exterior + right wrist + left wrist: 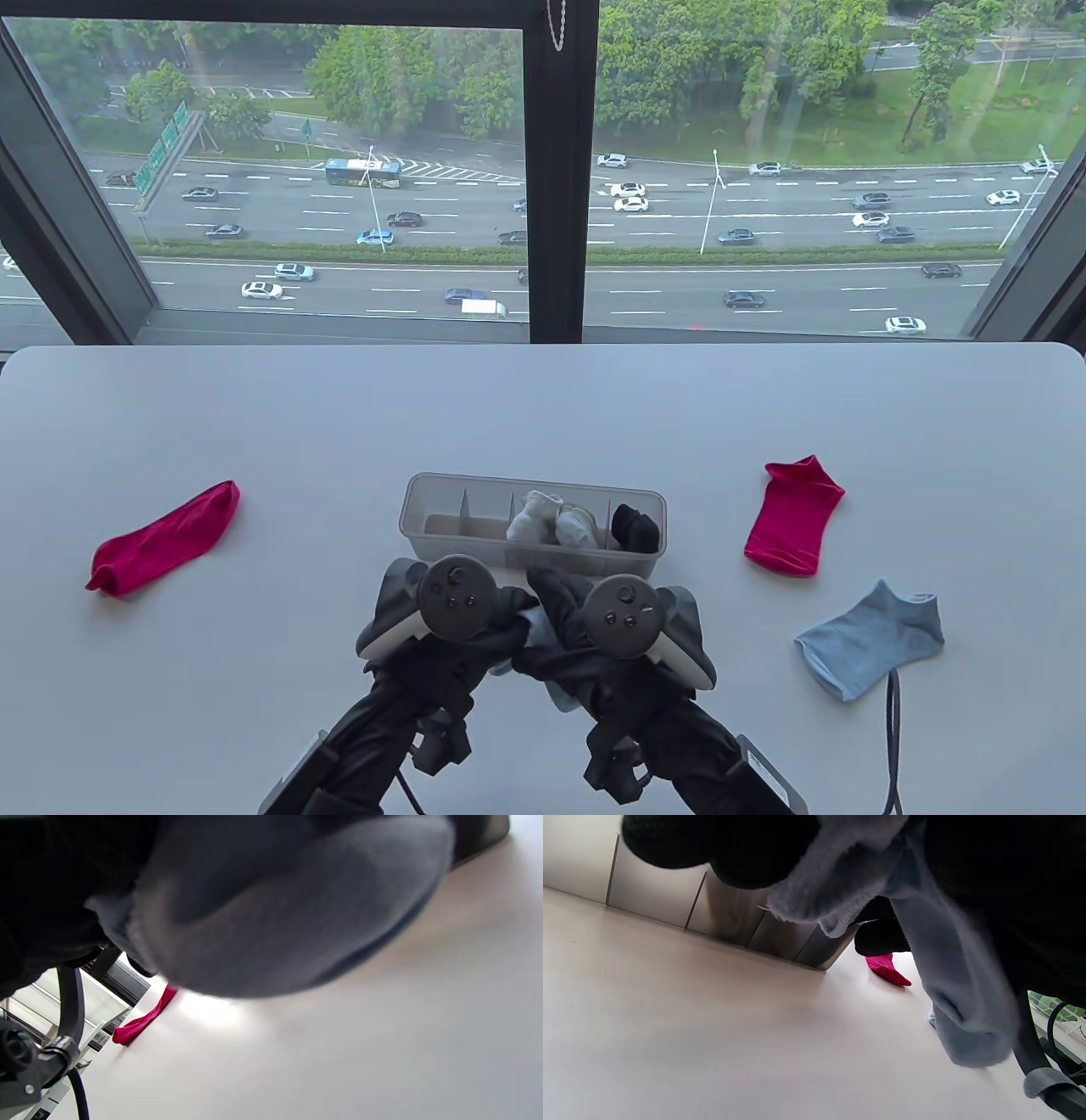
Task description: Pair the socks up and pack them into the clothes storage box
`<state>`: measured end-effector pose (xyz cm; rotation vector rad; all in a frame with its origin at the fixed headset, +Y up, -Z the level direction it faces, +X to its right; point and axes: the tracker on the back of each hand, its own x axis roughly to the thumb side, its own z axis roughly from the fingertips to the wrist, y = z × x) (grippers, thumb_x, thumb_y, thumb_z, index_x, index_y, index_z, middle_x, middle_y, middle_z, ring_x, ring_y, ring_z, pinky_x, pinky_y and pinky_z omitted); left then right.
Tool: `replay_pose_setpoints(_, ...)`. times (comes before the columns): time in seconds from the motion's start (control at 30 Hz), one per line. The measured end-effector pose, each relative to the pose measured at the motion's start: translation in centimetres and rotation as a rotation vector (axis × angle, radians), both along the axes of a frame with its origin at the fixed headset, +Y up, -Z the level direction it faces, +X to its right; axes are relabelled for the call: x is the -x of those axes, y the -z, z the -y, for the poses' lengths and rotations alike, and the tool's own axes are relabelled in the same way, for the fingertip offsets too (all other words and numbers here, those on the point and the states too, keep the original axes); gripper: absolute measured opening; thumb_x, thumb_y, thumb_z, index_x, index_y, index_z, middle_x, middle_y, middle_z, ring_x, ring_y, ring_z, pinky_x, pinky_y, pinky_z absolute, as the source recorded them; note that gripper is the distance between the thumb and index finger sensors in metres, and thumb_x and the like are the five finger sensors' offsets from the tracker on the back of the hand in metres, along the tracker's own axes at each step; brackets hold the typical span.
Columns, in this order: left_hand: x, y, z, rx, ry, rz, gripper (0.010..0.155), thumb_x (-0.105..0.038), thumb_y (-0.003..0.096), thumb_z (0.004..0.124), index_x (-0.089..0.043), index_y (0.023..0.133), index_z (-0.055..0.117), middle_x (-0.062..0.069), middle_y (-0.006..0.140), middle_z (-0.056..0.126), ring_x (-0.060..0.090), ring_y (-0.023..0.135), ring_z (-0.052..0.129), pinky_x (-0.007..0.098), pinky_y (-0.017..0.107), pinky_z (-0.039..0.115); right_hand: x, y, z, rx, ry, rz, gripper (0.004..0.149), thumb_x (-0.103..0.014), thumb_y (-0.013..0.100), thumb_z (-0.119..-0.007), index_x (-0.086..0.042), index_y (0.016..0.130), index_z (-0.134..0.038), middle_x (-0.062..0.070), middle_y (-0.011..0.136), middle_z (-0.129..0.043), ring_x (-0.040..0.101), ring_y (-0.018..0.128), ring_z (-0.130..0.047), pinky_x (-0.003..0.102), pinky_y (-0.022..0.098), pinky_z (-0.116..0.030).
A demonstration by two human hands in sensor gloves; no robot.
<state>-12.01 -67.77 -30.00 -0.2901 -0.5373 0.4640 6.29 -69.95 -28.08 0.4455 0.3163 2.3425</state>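
both the left hand (475, 624) and the right hand (585, 632) are gripping a light blue sock (958, 1001) just in front of the divided storage box (424, 501), and it is risking slipping loose if the bundle unrolls.

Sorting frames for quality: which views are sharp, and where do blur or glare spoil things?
Table view: sharp and evenly lit, box and red socks crisp, faint reflections on the window. Left wrist view: the blue sock held by the left hand is soft, the table behind clearer. Right wrist view: the sock is a close blur filling the top, with a bright glare patch beneath it.
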Motion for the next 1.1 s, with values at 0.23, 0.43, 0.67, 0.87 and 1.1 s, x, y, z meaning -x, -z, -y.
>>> replay_pose_setpoints(0.23, -0.3, 0.1, 1.6, -0.018, -0.028, -0.163, 0.05, -0.032, 0.0557, 0.066, -0.01, 0.1, 0.068, 0.017, 0.087, 0.083, 0.035, 0.067, 0.09, 0.051, 0.05, 0.083, -2.1, 0.3, -0.1, -0.153, -0.15, 0.225, 0.043, -0.04, 0.048, -0.078, -0.026, 0.089, -0.074, 0.0, 0.063, -0.097, 0.01, 0.042, -0.1, 0.034, 0.042, -0.087)
replay_pose_setpoints(0.43, 0.7, 0.4, 2.1, 0.025, -0.087, -0.192, 0.055, -0.044, 0.0583, 0.053, -0.009, 0.088, 0.084, 0.02, 0.076, 0.095, 0.039, 0.058, 0.098, 0.054, 0.043, 0.086, -3.2, -0.1, -0.2, -0.25, -0.159, 0.438, 0.042, -0.045, 0.05, -0.075, -0.026, 0.087, -0.074, -0.003, 0.064, -0.097, 0.01, 0.048, -0.102, 0.033, 0.046, -0.088)
replay_pose_setpoints(0.67, 0.0, 0.4, 4.6, 0.345, -0.405, -0.123, 0.08, -0.054, 0.0574, 0.042, 0.005, 0.108, 0.058, 0.036, 0.102, 0.07, 0.055, 0.085, 0.078, 0.066, 0.062, 0.071, -0.7, -0.9, 0.6, -0.149, -0.072, 0.235, 0.043, -0.048, 0.05, -0.075, -0.034, 0.09, -0.071, 0.0, 0.092, -0.08, 0.022, 0.085, -0.083, 0.044, 0.07, -0.071)
replay_pose_setpoints(0.87, 1.0, 0.6, 5.1, 0.375, -0.549, -0.198, 0.066, -0.043, 0.0594, 0.056, 0.002, 0.108, 0.056, 0.033, 0.1, 0.073, 0.049, 0.082, 0.085, 0.061, 0.06, 0.077, -0.5, -0.6, 1.1, -0.098, -0.093, 0.152, 0.049, -0.05, 0.048, -0.074, -0.039, 0.095, -0.066, 0.007, 0.106, -0.061, 0.033, 0.099, -0.061, 0.052, 0.075, -0.057)
replay_pose_setpoints(1.1, 1.7, 0.9, 4.7, 0.267, -0.495, -0.278, 0.047, -0.024, 0.0563, 0.06, -0.005, 0.099, 0.063, 0.023, 0.086, 0.085, 0.039, 0.072, 0.093, 0.055, 0.055, 0.082, -0.6, -0.5, 1.4, -0.074, -0.101, 0.091, 0.049, -0.052, 0.047, -0.072, -0.04, 0.093, -0.067, 0.014, 0.114, -0.051, 0.04, 0.104, -0.05, 0.057, 0.076, -0.05)
